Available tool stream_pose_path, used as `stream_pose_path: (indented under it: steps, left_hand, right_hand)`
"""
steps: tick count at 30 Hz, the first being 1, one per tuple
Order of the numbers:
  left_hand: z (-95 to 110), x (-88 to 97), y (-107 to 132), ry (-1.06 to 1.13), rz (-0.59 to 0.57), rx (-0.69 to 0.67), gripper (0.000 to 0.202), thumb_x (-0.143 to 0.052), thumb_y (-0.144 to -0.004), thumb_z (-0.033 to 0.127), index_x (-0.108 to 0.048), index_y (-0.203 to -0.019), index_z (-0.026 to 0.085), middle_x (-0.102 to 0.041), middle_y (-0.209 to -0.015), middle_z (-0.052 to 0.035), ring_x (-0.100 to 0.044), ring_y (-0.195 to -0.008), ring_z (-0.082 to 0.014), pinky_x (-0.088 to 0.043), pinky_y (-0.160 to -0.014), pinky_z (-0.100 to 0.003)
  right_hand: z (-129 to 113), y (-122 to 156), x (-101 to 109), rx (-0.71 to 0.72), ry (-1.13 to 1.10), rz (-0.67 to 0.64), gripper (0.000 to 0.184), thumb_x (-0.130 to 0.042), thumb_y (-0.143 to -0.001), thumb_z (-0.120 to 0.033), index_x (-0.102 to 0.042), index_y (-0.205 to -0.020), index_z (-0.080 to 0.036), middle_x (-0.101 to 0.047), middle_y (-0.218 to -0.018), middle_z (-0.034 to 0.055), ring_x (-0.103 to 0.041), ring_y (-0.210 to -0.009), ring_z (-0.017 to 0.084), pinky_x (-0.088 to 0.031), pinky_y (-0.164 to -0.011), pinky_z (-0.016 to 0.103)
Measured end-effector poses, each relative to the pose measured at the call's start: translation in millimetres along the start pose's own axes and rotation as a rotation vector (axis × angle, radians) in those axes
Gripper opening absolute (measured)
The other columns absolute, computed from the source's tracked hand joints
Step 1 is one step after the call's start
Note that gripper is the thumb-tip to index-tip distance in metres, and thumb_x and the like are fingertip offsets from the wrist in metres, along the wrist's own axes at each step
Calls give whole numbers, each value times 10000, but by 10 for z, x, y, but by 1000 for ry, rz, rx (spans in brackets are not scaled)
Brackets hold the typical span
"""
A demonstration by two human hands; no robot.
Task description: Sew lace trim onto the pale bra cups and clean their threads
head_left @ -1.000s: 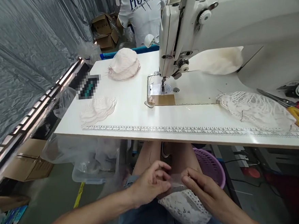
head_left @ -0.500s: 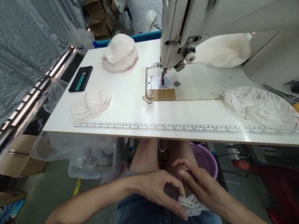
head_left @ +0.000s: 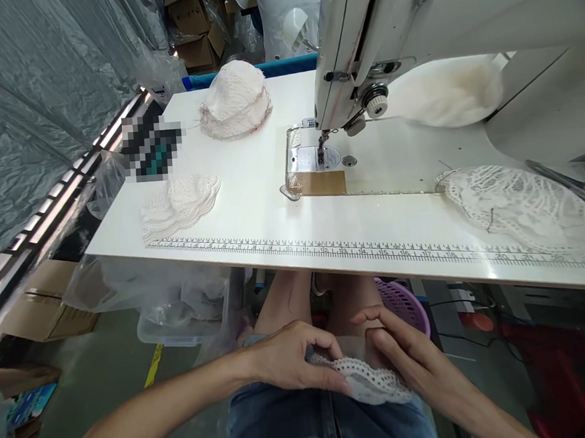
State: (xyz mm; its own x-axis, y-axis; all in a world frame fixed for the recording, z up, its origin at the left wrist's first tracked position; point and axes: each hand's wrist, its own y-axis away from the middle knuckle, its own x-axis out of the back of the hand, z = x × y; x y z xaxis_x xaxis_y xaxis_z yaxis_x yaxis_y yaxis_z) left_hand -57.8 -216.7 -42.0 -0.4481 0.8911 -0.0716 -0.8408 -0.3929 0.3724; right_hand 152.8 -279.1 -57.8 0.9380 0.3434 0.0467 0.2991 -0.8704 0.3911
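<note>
L hand (head_left: pixel 287 363) and R hand (head_left: pixel 407 358) both pinch a white lace piece (head_left: pixel 364 379) over the person's lap, below the table edge (head_left: pixel 325 260) — L fingers closed on its left end, R fingers curled on its right side. On the table: sewing machine (head_left: pixel 409 30) w/ needle (head_left: pixel 320 151) at centre, lace stack (head_left: pixel 178 201) at left, lace pile (head_left: pixel 517 206) at right — pink basket (head_left: pixel 403 301) sits under the table.

A garment sewing workshop is shown: an industrial sewing machine (head_left: pixel 410 44) is mounted on a white worktable (head_left: pixel 272 214) (a ruler is printed along its front edge), lace pieces (head_left: pixel 178 200) are piled, and cardboard boxes (head_left: pixel 193 26) are stacked behind.
</note>
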Motion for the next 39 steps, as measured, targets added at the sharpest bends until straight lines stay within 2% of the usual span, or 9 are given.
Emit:
stream_pose_path:
  steps: [3, 6, 8, 11, 15, 20, 28, 34, 39]
  left_hand:
    - [31, 20, 21, -43, 57, 54, 249, -700, -730, 364, -656, -834, 141, -554, -690, 32, -480, -649, -82, -338, -591, -163]
    - [34, 44, 32, -102, 103, 77, 268, -690, -734, 392, -668, -831, 143, -553, -663, 35, -464, -610, -72, -310, -540, -157]
    - [26, 58, 41, -115, 120, 83, 282, -683, -737, 411, -670, -828, 144, -573, -680, 28, -472, -614, -74, -309, -530, -154]
    - [14, 66, 56, -111, 155, 99, 287, -688, -731, 414, -670, -809, 139, -579, -666, 26, -477, -605, -74, -310, -515, -150]
    - [15, 55, 55, -81, 209, 131, 265, -700, -723, 389, -668, -796, 136, -592, -659, 23, -499, -608, -78, -334, -525, -149]
    - [23, 67, 63, -62, 223, 126, 242, -677, -747, 378, -657, -797, 142, -585, -679, 22, -490, -607, -75, -323, -515, -157]
    - [-1, 84, 103, 4, 305, 90, 243, -692, -737, 373, -644, -765, 136, -642, -740, -15, -567, -696, -119, -398, -612, -194]
    - [47, 78, 117, 45, 347, 134, 285, -743, -671, 384, -631, -710, 125, -599, -647, 7, -509, -604, -91, -368, -545, -185]
    - [44, 55, 116, 97, 350, 125, 292, -743, -668, 378, -612, -705, 120, -577, -635, 12, -500, -596, -89, -371, -544, -191]
  right_hand:
    - [-22, 40, 12, -7, 22, -124, 403, -581, -811, -520, -473, -1099, -259, -573, -751, -15, -499, -689, 162, -380, -626, 260]
    - [-77, 31, -14, -29, 31, -208, 373, -710, -733, -414, -542, -1019, -244, -610, -798, -22, -542, -783, 166, -391, -730, 255]
    - [-108, 12, -25, -29, 48, -236, 228, -688, -757, -392, -591, -870, -220, -583, -740, -32, -528, -740, 145, -384, -695, 230]
    - [-124, -14, -24, -40, 50, -249, 213, -655, -782, -397, -598, -737, -196, -539, -691, -38, -484, -688, 125, -363, -646, 210]
    - [-121, -56, -51, -28, 50, -238, 214, -684, -752, -395, -623, -808, -199, -545, -729, -34, -475, -723, 134, -358, -663, 207]
    - [-109, -99, -98, -37, 46, -182, 262, -615, -804, -432, -597, -715, -186, -508, -669, -34, -453, -668, 126, -336, -607, 207]
    - [-105, -87, -63, 10, 40, -217, 280, -580, -841, -423, -569, -687, -189, -469, -721, -33, -444, -683, 118, -325, -622, 215]
    - [-80, -79, -55, 32, 39, -228, 280, -574, -851, -417, -572, -690, -187, -478, -722, -32, -454, -681, 117, -336, -621, 217]
    - [-98, -93, -79, -16, 50, -241, 272, -590, -823, -461, -621, -814, -191, -523, -740, -18, -471, -724, 142, -363, -661, 231]
